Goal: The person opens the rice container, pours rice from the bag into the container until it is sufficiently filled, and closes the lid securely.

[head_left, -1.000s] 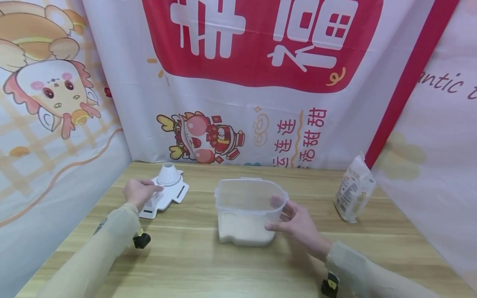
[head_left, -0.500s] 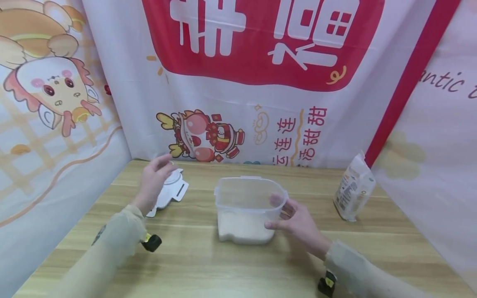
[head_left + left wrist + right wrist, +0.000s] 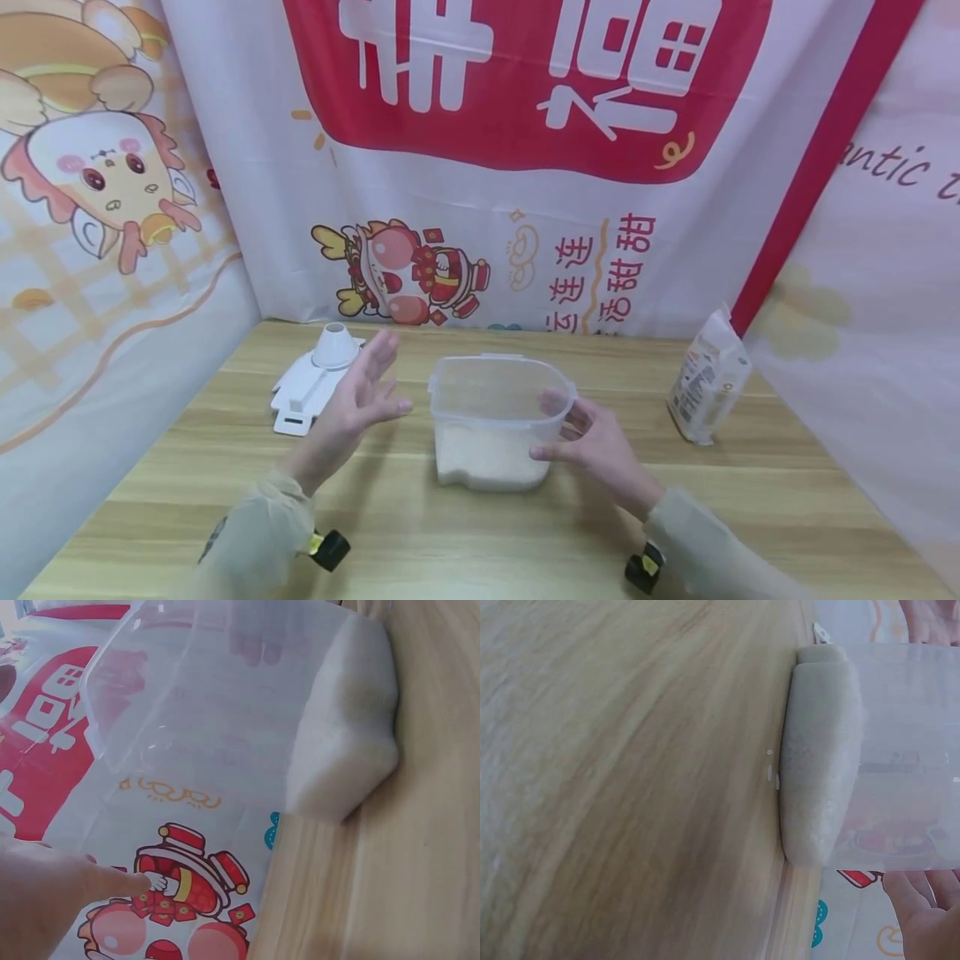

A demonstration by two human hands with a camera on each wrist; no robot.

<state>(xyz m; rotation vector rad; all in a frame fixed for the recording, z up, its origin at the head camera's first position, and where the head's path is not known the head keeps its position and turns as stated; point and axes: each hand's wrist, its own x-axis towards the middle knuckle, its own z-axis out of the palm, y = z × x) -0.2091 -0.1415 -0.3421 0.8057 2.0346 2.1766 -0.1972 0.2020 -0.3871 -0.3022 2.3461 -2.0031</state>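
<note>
A clear plastic container (image 3: 491, 408), its bottom filled with white, rice-like grain (image 3: 821, 761), stands upright on the table. My right hand (image 3: 600, 450) holds its right side, thumb in front and fingers behind the wall. To the container's left, my left hand (image 3: 352, 408) hovers apart from it, palm facing it, fingers extended and holding nothing. Behind that hand lies a white lid (image 3: 303, 383) with slotted side flaps, partly covered by the hand. A white cone-shaped cup (image 3: 335, 346) sits on the lid's far end.
At the right, a white printed bag (image 3: 708, 379) stands upright on the wooden table (image 3: 480, 542). Printed cloth (image 3: 420, 192) hangs along the back and both sides. A few white specks (image 3: 771, 771) lie beside the container in the right wrist view.
My left hand has left the lid, passed up over the cone-shaped cup, and come right toward the container. The right hand has stayed at the container.
</note>
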